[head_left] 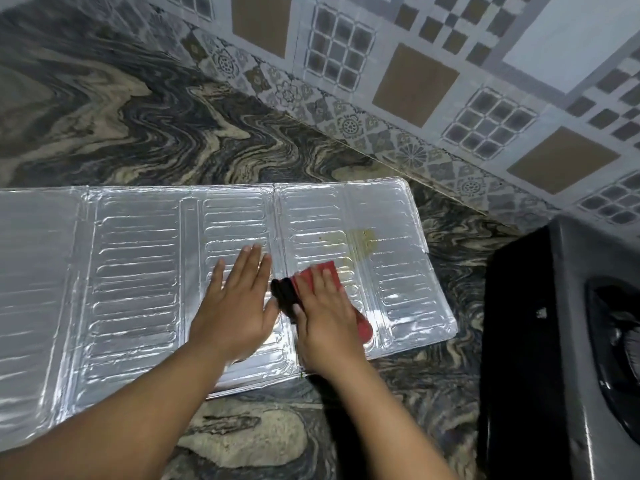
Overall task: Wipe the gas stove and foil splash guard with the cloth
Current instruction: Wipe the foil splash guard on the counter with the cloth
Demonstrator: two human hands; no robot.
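Foil splash guard (138, 271) lies flat on the marbled tabletop (173, 116), unfolded into panels, its long axis running left to right across the view. The left hand (235, 306) rests palm-down on the middle panel, fingers (254, 258) straight and close together, pinning the sheet and pinching nothing. Just beside it, the right hand (325, 313) presses a red and black cloth (362, 327) flat onto the right-hand panel; its fingers are laid over the cloth rather than closed around it, with the red edge showing past the fingertips and at the outer side of the hand. A yellowish greasy stain (362, 242) sits on that same panel, beyond the cloth and a little to the right of it, near the far edge of the foil. That relation seems to decide the next stroke: the cloth would need to go away from the body and slightly rightward, and the right hand is clearly the nearer one. The thin foil could buckle or slide if the left hand eased off. The gas stove (561, 341) stands on the tabletop to the right, apart from the foil, with part of a burner (620, 341) in view; it looks untouched by either hand. No container is in view.
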